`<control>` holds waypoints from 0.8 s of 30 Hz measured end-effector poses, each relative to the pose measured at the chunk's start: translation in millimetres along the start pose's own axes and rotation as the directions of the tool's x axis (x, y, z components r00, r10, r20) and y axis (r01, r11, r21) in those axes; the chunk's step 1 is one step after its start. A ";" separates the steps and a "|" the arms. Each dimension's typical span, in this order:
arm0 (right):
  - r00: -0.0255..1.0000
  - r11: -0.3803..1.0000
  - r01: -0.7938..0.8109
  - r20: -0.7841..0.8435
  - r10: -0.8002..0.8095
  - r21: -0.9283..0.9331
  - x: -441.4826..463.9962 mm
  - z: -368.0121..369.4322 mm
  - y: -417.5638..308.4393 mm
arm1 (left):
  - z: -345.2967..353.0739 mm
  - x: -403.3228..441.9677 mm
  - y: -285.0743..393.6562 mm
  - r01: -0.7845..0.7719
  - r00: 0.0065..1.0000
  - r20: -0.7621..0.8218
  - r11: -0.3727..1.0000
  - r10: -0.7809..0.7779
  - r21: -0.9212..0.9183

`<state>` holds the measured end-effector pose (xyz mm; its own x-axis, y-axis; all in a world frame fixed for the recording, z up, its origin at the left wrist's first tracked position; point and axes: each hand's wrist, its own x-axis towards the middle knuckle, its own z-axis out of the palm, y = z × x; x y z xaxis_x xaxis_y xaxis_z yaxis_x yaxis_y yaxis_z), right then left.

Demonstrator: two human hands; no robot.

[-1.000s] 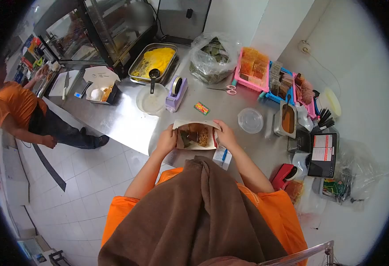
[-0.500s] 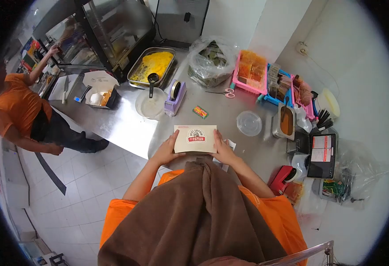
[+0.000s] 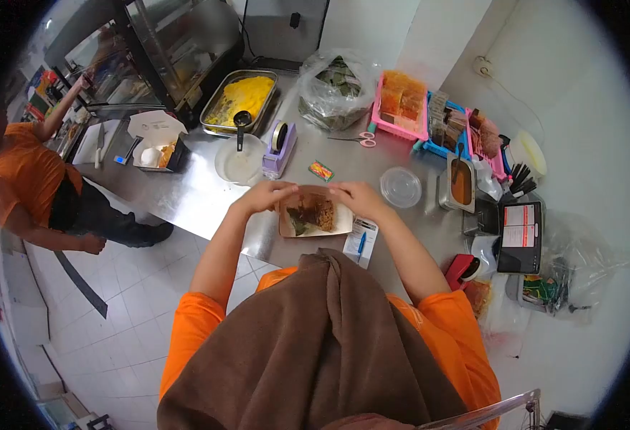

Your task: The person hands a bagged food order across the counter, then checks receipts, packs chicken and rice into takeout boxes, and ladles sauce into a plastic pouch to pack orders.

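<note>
A paper food box (image 3: 286, 228) sits in front of me on the steel counter, its lid up at the far side. Inside lies brown food (image 3: 318, 213) with a green leafy piece (image 3: 297, 223) at the left. My left hand (image 3: 266, 196) grips the far left corner of the box by its lid. On the far right corner, my right hand (image 3: 360, 199) holds the same lid edge with its fingers. Partly beside the box's right side is a slip of paper (image 3: 351, 247) with a blue pen (image 3: 361, 242) on it.
A small sachet (image 3: 320, 170), a purple tape dispenser (image 3: 279, 152) and a round clear lid (image 3: 400, 188) lie beyond the box. Scissors (image 3: 364, 140), a sauce container (image 3: 458, 184) and a red stapler-like tool (image 3: 461, 271) are rightward. A co-worker (image 3: 31, 168) stands left.
The box was shut with its printed lid on top. Now the lid is raised and the food shows. Both hands have moved from the box's sides to its far edge.
</note>
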<state>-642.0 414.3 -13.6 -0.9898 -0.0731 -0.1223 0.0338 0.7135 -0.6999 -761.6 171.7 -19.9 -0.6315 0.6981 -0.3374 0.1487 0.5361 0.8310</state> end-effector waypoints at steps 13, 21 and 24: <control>0.785 0.887 0.245 -0.458 -0.418 -0.391 -31.1 51.0 -20.4 | -5.1 -24.0 -24.2 -0.091 0.817 -0.537 0.966 0.211 0.242; 0.908 0.991 -0.060 -0.419 0.004 -0.121 -33.7 36.7 47.4 | 36.8 -29.5 -59.2 -0.075 0.884 -0.421 0.950 0.204 0.302; 0.913 0.978 -0.119 -0.369 0.176 0.172 -35.1 54.9 50.1 | 65.4 -27.6 -54.9 0.001 0.869 -0.488 0.985 0.086 0.175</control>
<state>-598.0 414.3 -83.0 -0.9485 0.3159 0.0250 0.1746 0.5867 -0.7908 -702.6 154.0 -85.1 -0.9070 0.4210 -0.0063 0.2787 0.6116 0.7404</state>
